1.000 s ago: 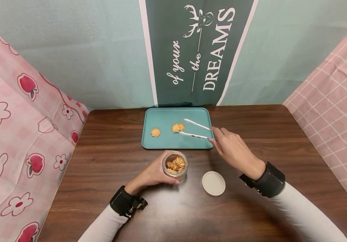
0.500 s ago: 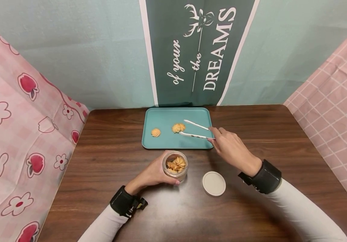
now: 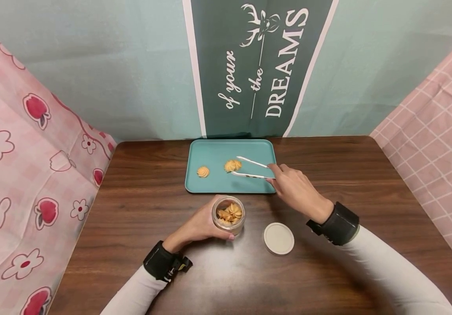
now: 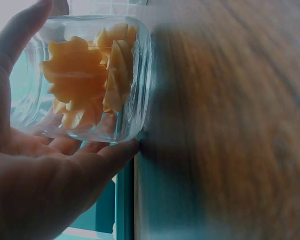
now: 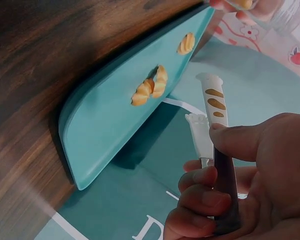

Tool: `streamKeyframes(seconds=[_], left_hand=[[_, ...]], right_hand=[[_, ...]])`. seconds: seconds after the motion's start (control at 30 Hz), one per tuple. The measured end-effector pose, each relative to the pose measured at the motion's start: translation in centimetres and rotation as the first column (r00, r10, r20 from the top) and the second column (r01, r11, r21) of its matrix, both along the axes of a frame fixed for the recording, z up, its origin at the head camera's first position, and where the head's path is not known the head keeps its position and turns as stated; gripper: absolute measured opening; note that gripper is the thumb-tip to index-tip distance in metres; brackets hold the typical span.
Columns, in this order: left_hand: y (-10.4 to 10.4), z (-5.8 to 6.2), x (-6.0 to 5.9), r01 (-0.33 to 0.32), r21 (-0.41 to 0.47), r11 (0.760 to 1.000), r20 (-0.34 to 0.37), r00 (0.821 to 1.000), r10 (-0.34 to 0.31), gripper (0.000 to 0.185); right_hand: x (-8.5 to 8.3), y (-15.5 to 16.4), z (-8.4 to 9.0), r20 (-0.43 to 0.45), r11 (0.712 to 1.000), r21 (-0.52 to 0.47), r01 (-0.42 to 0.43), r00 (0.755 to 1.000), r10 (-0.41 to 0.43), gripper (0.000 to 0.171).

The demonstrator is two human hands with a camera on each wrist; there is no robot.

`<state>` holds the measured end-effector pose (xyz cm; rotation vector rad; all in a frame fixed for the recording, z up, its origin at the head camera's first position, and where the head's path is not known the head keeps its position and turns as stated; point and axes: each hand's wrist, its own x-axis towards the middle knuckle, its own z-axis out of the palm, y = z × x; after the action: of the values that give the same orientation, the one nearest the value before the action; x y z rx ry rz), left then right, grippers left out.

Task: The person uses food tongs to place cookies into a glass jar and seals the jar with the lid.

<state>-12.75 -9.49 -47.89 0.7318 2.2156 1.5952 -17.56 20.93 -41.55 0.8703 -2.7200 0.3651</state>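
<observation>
My left hand (image 3: pixel 201 224) grips a clear glass jar (image 3: pixel 238 226) from its left side; the mouth faces up and several swirled cookies (image 4: pixel 75 70) lie inside. The jar stands on the table in the left wrist view. White-tipped tongs (image 5: pixel 216 100) are held in my right hand (image 3: pixel 298 192), arms spread apart. Their tips are over the teal tray (image 3: pixel 210 151), close to two cookies (image 3: pixel 232 165) that lie against each other. The tongs have nothing between their tips. Another cookie (image 3: pixel 203 172) lies alone toward the tray's left end.
A round, cream-coloured lid (image 3: pixel 279 238) lies flat on the brown wooden table (image 3: pixel 139 183), right of the jar. Behind the tray hangs a green cloth (image 3: pixel 139 70) with white lettering. Pink patterned cloths (image 3: pixel 9 153) hang on both sides.
My right hand has shifted slightly left with the tongs, bringing their tips a little nearer the paired cookies. My left hand and the jar hold still.
</observation>
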Motion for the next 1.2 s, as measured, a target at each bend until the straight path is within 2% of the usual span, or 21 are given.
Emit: streamKeyframes(seconds=[0.23, 0.53, 1.2], left_hand=[[0.0, 0.0, 0.0, 0.001, -0.007, 1.000, -0.006, 1.000, -0.001, 0.095], [0.1, -0.2, 0.0, 0.009, 0.004, 1.000, 0.001, 1.000, -0.009, 0.094], [0.0, 0.1, -0.1, 0.007, 0.012, 1.000, -0.002, 1.000, -0.007, 0.094]], right_hand=[[-0.6, -0.3, -0.2, -0.008, 1.000, 0.017, -0.004, 1.000, 0.004, 0.040], [-1.1, -0.3, -1.0, 0.038, 1.000, 0.018, 0.013, 0.999, -0.013, 0.040], [-2.6, -1.5, -1.4, 0.046, 0.997, 0.072, 0.001, 0.999, -0.004, 0.039]])
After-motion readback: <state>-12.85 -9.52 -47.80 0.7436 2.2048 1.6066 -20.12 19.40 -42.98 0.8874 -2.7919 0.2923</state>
